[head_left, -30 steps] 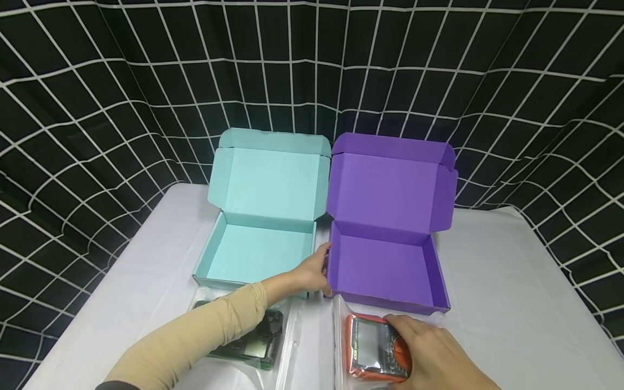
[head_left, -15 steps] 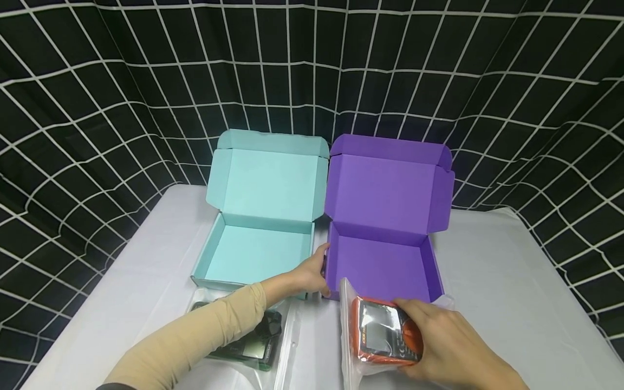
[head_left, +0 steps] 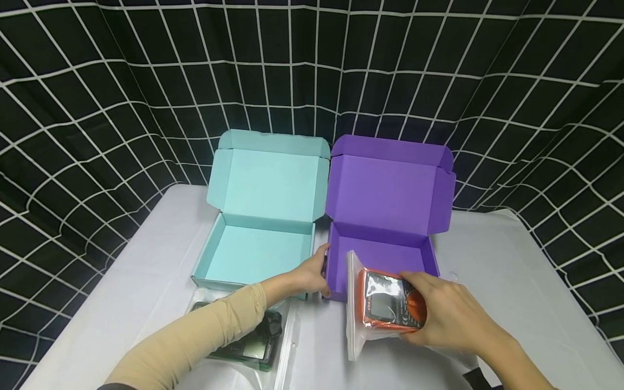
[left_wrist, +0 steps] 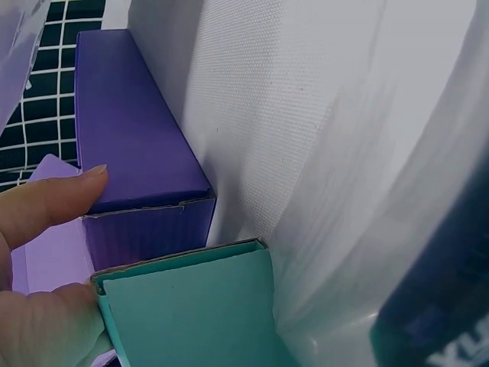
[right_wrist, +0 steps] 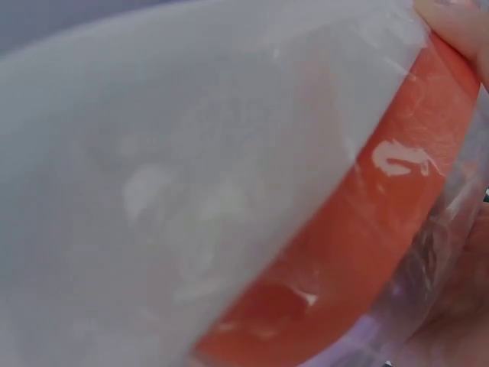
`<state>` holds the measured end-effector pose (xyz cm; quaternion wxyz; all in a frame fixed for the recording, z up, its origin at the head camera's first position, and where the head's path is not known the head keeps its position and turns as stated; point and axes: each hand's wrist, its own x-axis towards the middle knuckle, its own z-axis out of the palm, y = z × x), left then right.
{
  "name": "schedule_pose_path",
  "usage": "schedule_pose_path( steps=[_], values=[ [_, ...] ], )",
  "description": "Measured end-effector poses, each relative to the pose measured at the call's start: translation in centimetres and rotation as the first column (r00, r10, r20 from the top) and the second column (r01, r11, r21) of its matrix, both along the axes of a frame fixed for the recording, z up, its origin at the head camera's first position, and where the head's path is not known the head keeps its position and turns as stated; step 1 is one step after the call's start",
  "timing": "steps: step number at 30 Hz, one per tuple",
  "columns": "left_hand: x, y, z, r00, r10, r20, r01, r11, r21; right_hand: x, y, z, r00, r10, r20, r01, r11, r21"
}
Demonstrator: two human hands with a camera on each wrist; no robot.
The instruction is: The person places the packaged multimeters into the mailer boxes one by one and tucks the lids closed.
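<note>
My right hand (head_left: 453, 314) grips an orange-and-black digital multimeter (head_left: 385, 300) in a clear zip bag, thumb below and fingers above. It is raised, overlapping the front of the open purple box (head_left: 380, 254) in the head view. In the right wrist view, the orange side of the multimeter (right_wrist: 344, 214) shows through cloudy plastic. My left hand (head_left: 311, 273) reaches between the boxes, its spread fingers against the purple box's left wall. In the left wrist view, the thumb (left_wrist: 57, 202) lies at a corner of the purple box (left_wrist: 141, 138), beside the teal box (left_wrist: 191, 306).
The teal box (head_left: 258, 252) stands lid-up just left of the purple one. Under my left forearm lies a second clear bag (head_left: 287, 352) holding a dark green-edged device (head_left: 253, 346). White cloth (head_left: 497, 281) covers the table; a black grid curtain (head_left: 312, 65) surrounds it.
My right hand has lifted the bagged multimeter and moved it up and slightly right, over the purple box's front edge. My left hand stays against that box.
</note>
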<state>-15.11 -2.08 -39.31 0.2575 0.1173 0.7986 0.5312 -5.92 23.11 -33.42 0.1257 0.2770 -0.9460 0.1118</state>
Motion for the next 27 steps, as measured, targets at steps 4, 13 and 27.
schedule_pose_path(
  steps=[4,13,27],
  values=[
    [0.0,0.0,0.0,1.0,0.0,0.005,0.0,1.0,0.008,-1.0,0.0,0.3,1.0,0.012,-0.005,-0.012,1.0,-0.004],
    [0.0,0.0,0.0,1.0,0.011,0.012,-0.012,1.0,0.005,-3.6,0.1,0.3,1.0,-0.002,0.01,0.002,1.0,-0.01],
    [0.0,0.1,0.1,1.0,0.002,-0.022,-0.003,1.0,-0.029,-6.8,-0.1,-0.4,0.998,-0.024,0.05,0.024,1.0,0.01]
  ],
)
